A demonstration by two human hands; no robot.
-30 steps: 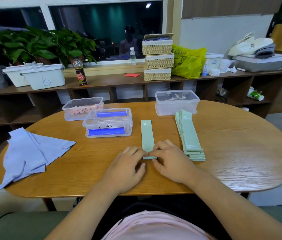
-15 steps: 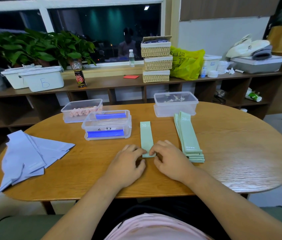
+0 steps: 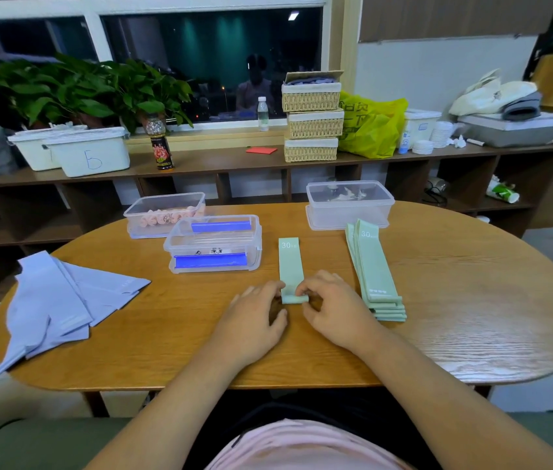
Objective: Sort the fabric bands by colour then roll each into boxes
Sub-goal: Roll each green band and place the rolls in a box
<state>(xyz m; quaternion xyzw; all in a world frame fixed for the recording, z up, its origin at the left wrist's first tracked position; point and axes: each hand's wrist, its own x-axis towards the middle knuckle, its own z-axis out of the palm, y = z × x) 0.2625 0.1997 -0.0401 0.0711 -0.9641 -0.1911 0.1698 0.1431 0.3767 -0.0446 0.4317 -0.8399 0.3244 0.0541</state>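
**Table work at the near edge: a green band roll that could slip or skew**

Nearest the person, the left hand and right hand meet at the near end of the green band. The band lies flat on the table and points away. Each grip is narrow: fingertips of both hands pinch the small roll formed at that end, the right from above, the left at its side. Only a turn or so looks wound, so little holds the roll together. If either grip eases, I judge it would spring open. Uneven pressure from the two hands would likely push the roll off to one side and leave a lopsided cone that sits badly in a box. The smooth wood may also let the flat part slide instead of feeding in.

Just right of the hands sits a stack of green bands, near enough for the right wrist to knock it askew. Well to the left lies a pile of lilac bands, loosely fanned. Farther back stand three clear boxes: a lidded box with blue clips, a box of pink rolls behind it, and a third box beyond the stack, contents unclear.

Past the table runs a long shelf with white tubs, a dark bottle, wicker baskets and a yellow bag. Leafy plants and a dark window close the room.
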